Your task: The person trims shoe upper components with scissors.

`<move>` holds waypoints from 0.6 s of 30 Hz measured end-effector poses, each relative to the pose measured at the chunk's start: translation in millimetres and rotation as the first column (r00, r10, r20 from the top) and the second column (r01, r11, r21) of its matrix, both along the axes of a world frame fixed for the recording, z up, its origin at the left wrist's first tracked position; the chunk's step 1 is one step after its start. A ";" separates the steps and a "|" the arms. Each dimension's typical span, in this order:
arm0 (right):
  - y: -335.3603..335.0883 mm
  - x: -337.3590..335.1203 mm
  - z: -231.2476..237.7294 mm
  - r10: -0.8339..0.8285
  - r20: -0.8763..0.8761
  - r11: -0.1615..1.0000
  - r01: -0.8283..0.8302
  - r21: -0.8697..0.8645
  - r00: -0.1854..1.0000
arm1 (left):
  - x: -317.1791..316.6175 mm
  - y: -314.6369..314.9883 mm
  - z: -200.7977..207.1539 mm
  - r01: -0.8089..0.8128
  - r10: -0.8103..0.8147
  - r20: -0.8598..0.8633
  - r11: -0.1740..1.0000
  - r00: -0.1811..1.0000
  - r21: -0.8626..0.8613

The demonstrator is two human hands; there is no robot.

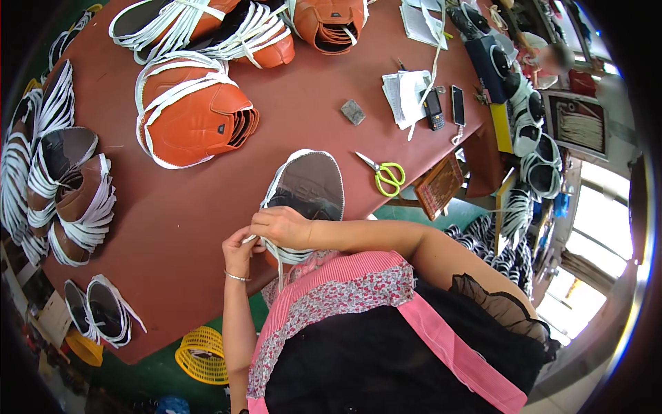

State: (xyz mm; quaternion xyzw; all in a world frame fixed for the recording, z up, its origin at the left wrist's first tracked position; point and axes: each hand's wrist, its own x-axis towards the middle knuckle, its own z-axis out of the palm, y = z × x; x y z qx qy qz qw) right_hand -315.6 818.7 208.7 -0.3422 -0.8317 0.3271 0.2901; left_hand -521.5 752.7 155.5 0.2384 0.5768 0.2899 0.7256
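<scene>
A shoe upper [312,181] with a dark grey lining and white edging lies at the table's near edge, in front of my body. At its left side both my hands meet. My left hand [238,254], with a bracelet at the wrist, is closed in a pinch on a white strip [280,268] that runs along the upper. Beside it my right hand [281,226] rests over the upper with its fingers bent onto the same strip. The fingertips partly hide the strip where they come together. A loose end of it hangs down below the hands.
Green-handled scissors [389,178] and a grey block [352,112] lie on the reddish table [310,90]. Orange uppers [196,119] tied with white strips lie at the far left; brown bundles [79,193] line the left edge. Papers [407,96] and phones [458,105] lie far right.
</scene>
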 end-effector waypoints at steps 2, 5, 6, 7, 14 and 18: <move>0.6 7.8 -7.3 0.020 0.004 0.999 -0.020 0.044 1.000 | 6.4 9.6 3.3 0.069 -0.015 -0.234 0.973 0.972 0.222; -14.4 15.1 -16.6 0.112 0.012 0.991 -0.112 0.072 0.994 | 4.4 25.3 -4.2 0.239 0.047 -0.566 0.875 0.823 0.421; -18.6 15.9 -14.9 0.177 0.017 0.983 -0.178 0.055 0.984 | 2.0 33.3 -6.3 0.298 0.072 -0.666 0.855 0.742 0.424; -19.7 19.0 -14.5 0.172 0.048 0.985 -0.172 0.006 0.984 | 2.2 35.6 -5.1 0.431 0.029 -0.748 0.802 0.663 0.413; 35.0 155.0 27.0 0.017 -0.183 0.998 -0.029 -0.061 0.983 | 63.4 78.5 62.8 0.582 -0.108 -0.906 0.796 0.410 0.168; 104.7 332.5 11.6 -0.255 0.002 0.956 0.252 0.149 0.967 | 221.0 134.9 101.4 0.606 0.077 -0.842 0.660 0.534 0.444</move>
